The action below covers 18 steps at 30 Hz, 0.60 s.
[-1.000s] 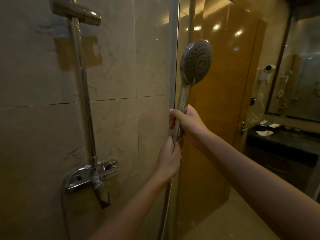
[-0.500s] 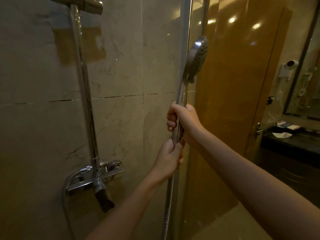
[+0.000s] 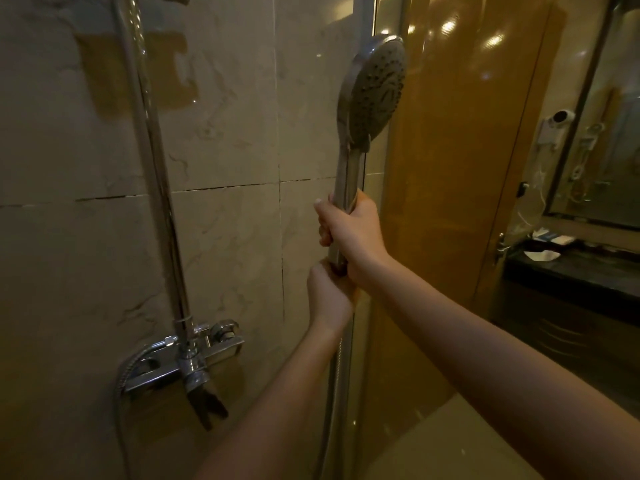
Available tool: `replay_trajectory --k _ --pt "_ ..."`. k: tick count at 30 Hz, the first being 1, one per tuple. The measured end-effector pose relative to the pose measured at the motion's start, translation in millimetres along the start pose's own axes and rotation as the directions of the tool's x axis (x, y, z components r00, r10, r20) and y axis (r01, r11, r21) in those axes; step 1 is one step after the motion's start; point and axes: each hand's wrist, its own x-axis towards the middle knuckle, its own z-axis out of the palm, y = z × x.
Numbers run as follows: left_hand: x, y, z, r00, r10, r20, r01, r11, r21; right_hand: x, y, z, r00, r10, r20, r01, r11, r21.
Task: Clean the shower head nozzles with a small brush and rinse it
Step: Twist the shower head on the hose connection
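Observation:
A chrome hand shower head [image 3: 377,88] stands upright in front of me, its round nozzle face turned to the right and partly toward me. My right hand [image 3: 353,233] grips the middle of its handle. Just below, my left hand [image 3: 329,292] grips the handle's bottom end where the metal hose [image 3: 334,386] joins and hangs down. No brush is in view.
A chrome riser pipe [image 3: 152,161] runs down the tiled wall to the mixer tap [image 3: 187,358] at lower left. A glass shower panel edge [image 3: 367,22] stands behind the shower head. Beyond it are a wooden door [image 3: 460,168], a dark vanity counter [image 3: 571,271] and a mirror.
The shower head has turned, so more of its nozzle face shows than half a second ago. Both hands keep their hold on the handle.

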Motion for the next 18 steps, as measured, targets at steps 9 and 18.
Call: replay_trajectory --k 9,18 --pt "-4.9 1.8 0.2 0.974 -0.206 0.094 0.193 0.973 0.129 -3.1 5.7 -12.6 0.982 0.146 0.120 -0.158 0.983 0.095" --pt "-15.2 9.5 -17.9 0.866 -0.216 0.450 0.286 0.954 -0.092 11.7 -2.9 -39.9 0.758 0.156 0.633 -0.367 0.905 0.217"
